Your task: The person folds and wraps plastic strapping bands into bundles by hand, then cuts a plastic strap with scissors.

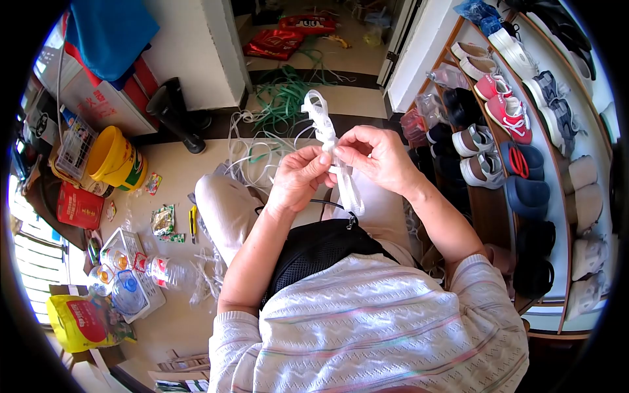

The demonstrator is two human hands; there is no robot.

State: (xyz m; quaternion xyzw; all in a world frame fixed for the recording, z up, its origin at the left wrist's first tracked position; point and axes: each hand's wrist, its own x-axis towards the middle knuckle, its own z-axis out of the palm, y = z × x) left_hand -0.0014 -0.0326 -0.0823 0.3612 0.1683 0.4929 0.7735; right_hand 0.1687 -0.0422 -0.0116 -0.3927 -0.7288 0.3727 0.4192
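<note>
A folded bundle of white plastic strapping [320, 116] is between my hands, above my lap. Its looped end points away from me and its lower end [349, 193] hangs toward my waist. My left hand [301, 173] pinches the bundle near its middle, thumb on top. On the other side, my right hand [373, 157] has thumb and index finger pressed together at the same spot, where the strip is wrapped around. Loose white strips [252, 154] and a tangle of green strapping [283, 105] lie on the floor beyond my knees.
A rack of shoes [504, 118] stands close on my right. To my left are a yellow bucket [116, 157], black boots [175, 114], a yellow-and-black cutter [192, 224] and a white crate [154, 295] with plastic bottles. Red packages [282, 42] lie past the doorway.
</note>
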